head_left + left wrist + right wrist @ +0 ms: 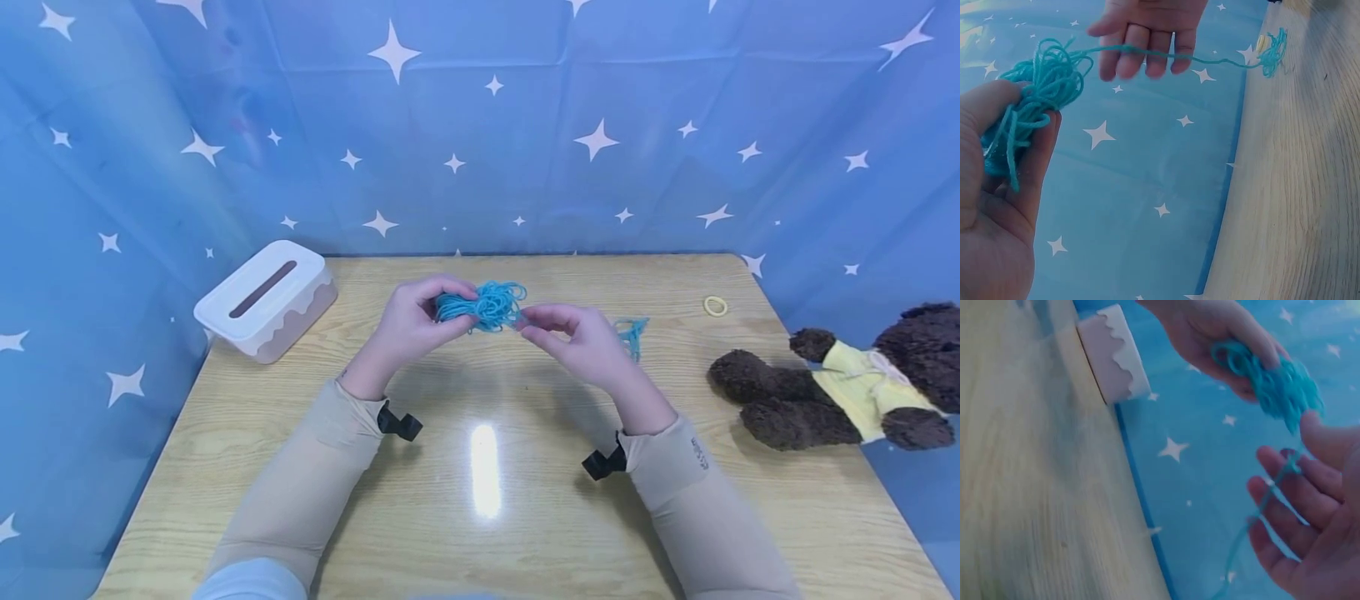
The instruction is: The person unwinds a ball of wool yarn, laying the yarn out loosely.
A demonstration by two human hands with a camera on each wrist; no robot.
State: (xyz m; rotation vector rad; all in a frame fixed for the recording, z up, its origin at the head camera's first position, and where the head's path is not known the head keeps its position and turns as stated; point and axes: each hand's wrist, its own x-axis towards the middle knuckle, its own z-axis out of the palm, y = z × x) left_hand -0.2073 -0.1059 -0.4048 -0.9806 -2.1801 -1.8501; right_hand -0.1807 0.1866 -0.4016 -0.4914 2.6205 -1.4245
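Observation:
A loose bundle of turquoise yarn (491,307) is gripped in my left hand (416,321), between thumb and fingers, with many loops sticking out past the fingertips. My right hand (577,337) is just right of the bundle. From the bundle a single strand (1210,60) crosses the inner side of the right fingers (1297,494). Those fingers look relaxed, and the right wrist view shows the thumb apart from them. The strand leads on to a small tangle of the same yarn (633,335) on the table, right of the right hand.
A white-lidded box (258,292) with a long slot stands at the back left of the wooden table (420,500). Toward the back right lies a pale yellow ring (716,306). A dark brown plush toy (795,404) in yellow clothing lies along the right edge. Behind hangs a blue star-patterned cloth (480,192).

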